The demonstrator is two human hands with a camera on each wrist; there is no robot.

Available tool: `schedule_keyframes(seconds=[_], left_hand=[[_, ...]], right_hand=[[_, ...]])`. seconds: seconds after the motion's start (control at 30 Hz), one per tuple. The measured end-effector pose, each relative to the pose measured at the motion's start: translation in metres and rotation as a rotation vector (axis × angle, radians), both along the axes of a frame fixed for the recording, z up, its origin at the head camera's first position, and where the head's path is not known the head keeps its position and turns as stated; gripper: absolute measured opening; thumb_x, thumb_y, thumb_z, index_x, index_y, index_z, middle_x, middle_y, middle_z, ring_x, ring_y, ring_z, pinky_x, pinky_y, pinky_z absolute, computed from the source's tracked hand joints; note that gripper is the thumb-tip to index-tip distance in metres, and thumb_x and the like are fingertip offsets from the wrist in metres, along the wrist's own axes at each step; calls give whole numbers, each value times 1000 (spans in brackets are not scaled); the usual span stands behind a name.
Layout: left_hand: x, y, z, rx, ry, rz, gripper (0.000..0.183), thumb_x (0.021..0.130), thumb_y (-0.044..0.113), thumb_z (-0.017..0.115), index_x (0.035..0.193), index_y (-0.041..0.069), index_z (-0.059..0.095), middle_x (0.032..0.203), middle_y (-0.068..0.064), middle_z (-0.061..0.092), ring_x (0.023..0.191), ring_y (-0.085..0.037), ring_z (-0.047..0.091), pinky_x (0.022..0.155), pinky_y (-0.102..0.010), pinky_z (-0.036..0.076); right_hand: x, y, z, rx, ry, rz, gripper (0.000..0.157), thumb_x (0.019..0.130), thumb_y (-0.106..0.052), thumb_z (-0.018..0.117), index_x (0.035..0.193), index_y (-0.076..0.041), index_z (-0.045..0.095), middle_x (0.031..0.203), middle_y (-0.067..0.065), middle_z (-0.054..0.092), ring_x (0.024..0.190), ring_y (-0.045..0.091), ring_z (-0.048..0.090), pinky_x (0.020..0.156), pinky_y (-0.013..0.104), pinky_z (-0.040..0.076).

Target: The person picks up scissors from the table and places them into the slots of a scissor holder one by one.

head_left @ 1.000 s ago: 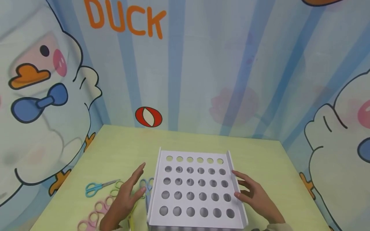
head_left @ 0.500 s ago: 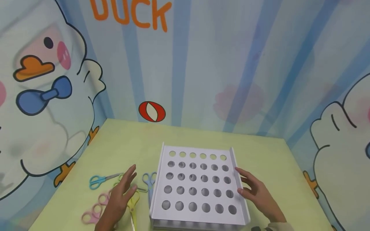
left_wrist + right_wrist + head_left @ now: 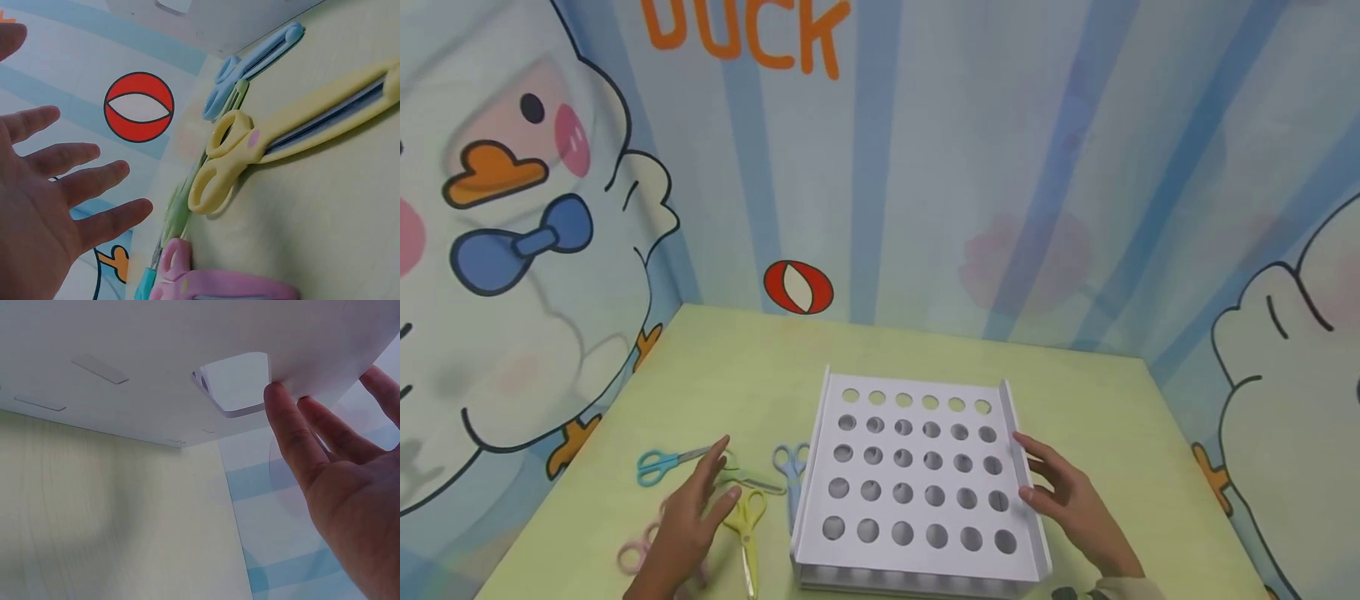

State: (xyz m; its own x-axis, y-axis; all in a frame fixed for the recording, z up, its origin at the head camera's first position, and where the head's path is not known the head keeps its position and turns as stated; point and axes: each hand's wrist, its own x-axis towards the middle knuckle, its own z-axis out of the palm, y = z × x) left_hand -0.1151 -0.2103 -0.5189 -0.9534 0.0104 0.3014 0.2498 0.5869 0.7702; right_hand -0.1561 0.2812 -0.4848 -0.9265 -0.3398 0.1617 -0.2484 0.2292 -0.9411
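A white rack [image 3: 917, 467] with rows of round holes in its sloping top stands on the table. My right hand [image 3: 1078, 504] touches its right side panel with the fingertips; in the right wrist view, they lie by a cut-out [image 3: 240, 381] in that panel. Left of the rack, my left hand [image 3: 681, 529] hovers with fingers spread, holding nothing. About it lie yellow scissors [image 3: 256, 144], pink scissors [image 3: 231, 282], green scissors [image 3: 751, 480], teal scissors [image 3: 657, 467] and light-blue scissors [image 3: 791, 471]. In the head view, the left hand hides part of the pink scissors.
The pale yellow table [image 3: 760, 350] meets a striped blue curtain-like backdrop [image 3: 940, 167] at its far edge. Printed duck figures cover the left and right sides. A dark object [image 3: 1064, 593] shows by the right sleeve [image 3: 1127, 588].
My left hand has moved left, away from the rack, uncovering more of the yellow and green scissors. The right hand stays at the rack's side. The head view has shifted slightly.
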Motion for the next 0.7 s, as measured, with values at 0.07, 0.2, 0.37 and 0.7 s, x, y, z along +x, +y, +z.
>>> schedule_keyframes(seconds=[0.07, 0.2, 0.37, 0.7], left_hand=[[-4, 1, 1, -47, -8, 6, 63, 99, 18, 60, 156, 13, 34, 153, -26, 45, 133, -50, 50, 101, -64, 46], [-14, 8, 3, -187, -34, -10, 63, 96, 28, 66, 153, 15, 41, 156, -22, 43, 135, -49, 49, 101, -68, 43], [-26, 21, -1, -332, 29, -60, 60, 90, 28, 73, 145, 15, 52, 153, -20, 48, 116, -39, 66, 88, -57, 54], [-45, 35, -13, -612, 238, -135, 41, 74, 4, 79, 110, 24, 75, 136, -26, 62, 123, -52, 59, 81, -58, 56]], right_hand=[[0, 0, 0, -6, -10, -5, 62, 98, 0, 59, 155, -7, 36, 152, -7, 46, 124, 0, 57, 92, 20, 55], [1, -1, 1, -13, -16, -11, 62, 98, 0, 59, 155, -8, 36, 152, -6, 47, 124, 1, 57, 92, 20, 55], [1, -2, 2, -9, -1, -11, 61, 98, -1, 59, 154, -7, 37, 151, -6, 48, 123, 0, 57, 91, 21, 55], [2, -1, -1, -13, 1, -27, 61, 97, 0, 59, 154, -7, 38, 149, -8, 50, 121, 0, 58, 91, 21, 55]])
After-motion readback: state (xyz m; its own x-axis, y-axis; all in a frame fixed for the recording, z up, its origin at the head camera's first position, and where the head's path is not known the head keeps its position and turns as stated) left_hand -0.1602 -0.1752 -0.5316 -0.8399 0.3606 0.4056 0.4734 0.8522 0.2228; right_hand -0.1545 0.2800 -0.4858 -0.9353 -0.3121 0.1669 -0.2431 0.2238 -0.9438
